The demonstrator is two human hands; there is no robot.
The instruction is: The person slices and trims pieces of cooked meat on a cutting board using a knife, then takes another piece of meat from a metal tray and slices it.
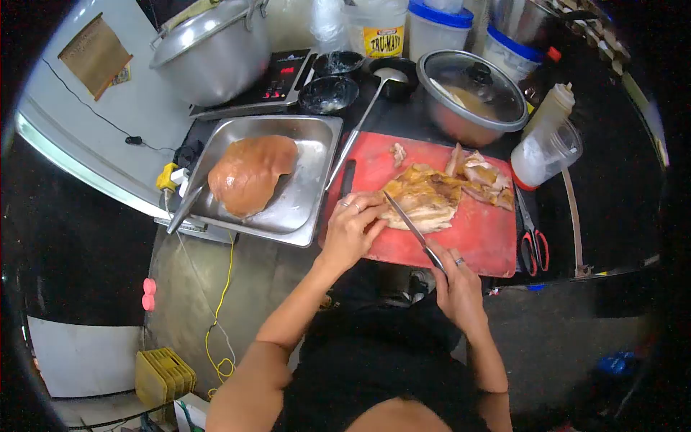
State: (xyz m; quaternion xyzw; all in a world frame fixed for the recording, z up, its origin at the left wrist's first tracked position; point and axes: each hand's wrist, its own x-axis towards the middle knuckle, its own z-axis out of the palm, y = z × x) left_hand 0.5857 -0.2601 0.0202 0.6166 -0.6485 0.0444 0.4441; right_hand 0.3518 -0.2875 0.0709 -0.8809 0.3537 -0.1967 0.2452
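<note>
At the upper left of the frame, a large lidded pot (209,57) sits on a cooker (277,79) with a lit red display. Below it, left of centre, a steel tray (317,155) on the bench (209,263) carries a smooth, tan piece of meat (252,173), which looks whole and uncut, and a metal handle (186,210) leans over the tray's left rim. Between tray and board lies a long ladle (358,133). At the centre, the left hand (351,229) has its grip bent against the left end of the browned meat (425,194) on the red cutting board (479,241); whether it pinches the meat or only steadies it, I cannot tell. The knife (412,222) slants across the near left part of that meat, and the right hand (461,288), at the lower right of centre, has its grip closed around the handle. A small scrap (398,153) lies beyond the meat. Rougher pieces (486,180) lie at the board's right end, apparently already parted from it. The cutting looks partly done, I judge: the middle portion remains a broad slab, and the tray's piece seems untouched. Farthest right, red-handled scissors (533,250) lie just beside the board.
</note>
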